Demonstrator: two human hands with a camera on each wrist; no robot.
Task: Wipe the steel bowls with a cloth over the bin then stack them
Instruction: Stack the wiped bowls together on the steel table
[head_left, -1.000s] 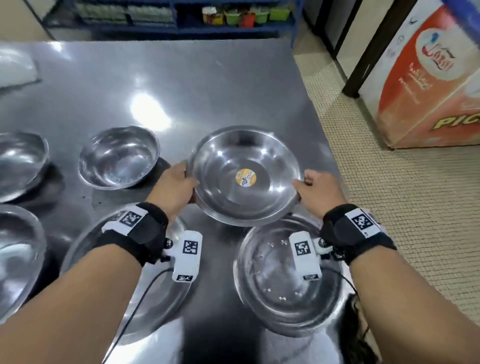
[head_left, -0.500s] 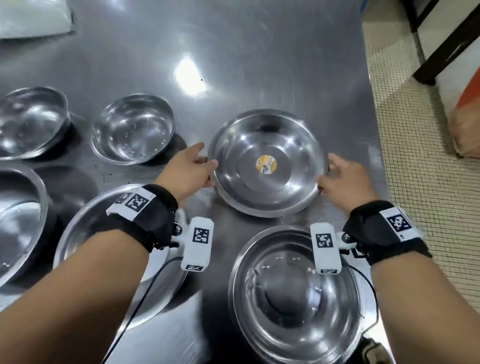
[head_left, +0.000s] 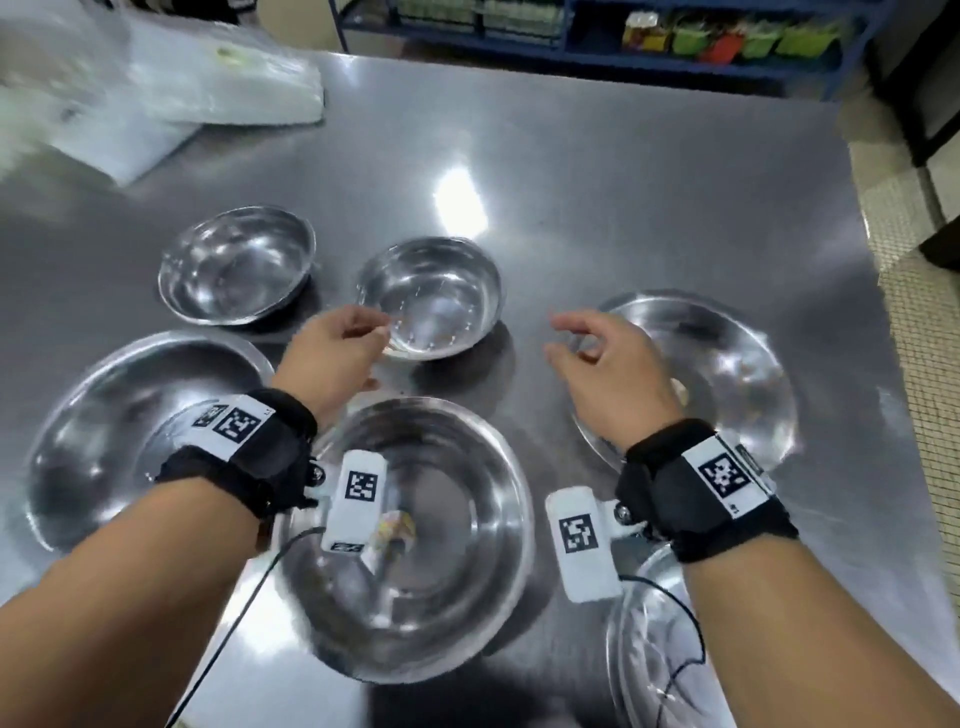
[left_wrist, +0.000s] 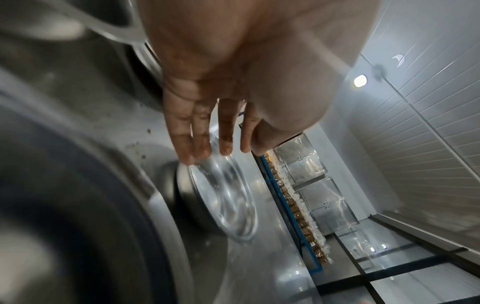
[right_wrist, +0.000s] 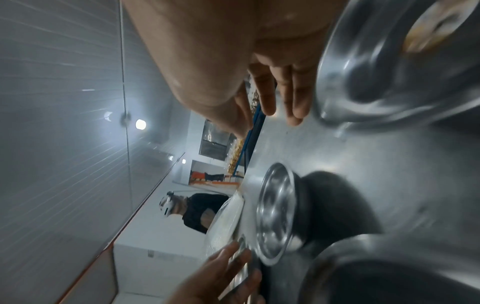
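Head view: high, looks forward and down over steel surface (head_left: 623, 208); both forearms enter from bottom edge; blue shelving (head_left: 597, 31) at top.

Left wrist view: rolled sideways, set low under palm, very near left hand (left_wrist: 233, 72), faces along fingers toward small bowl (left_wrist: 223, 197) and blue shelving beyond.

Right wrist view: rolled opposite way, close beneath right hand (right_wrist: 233, 61), faces across surface.

Shared: small bowl in all three views; left hand also in right wrist view.
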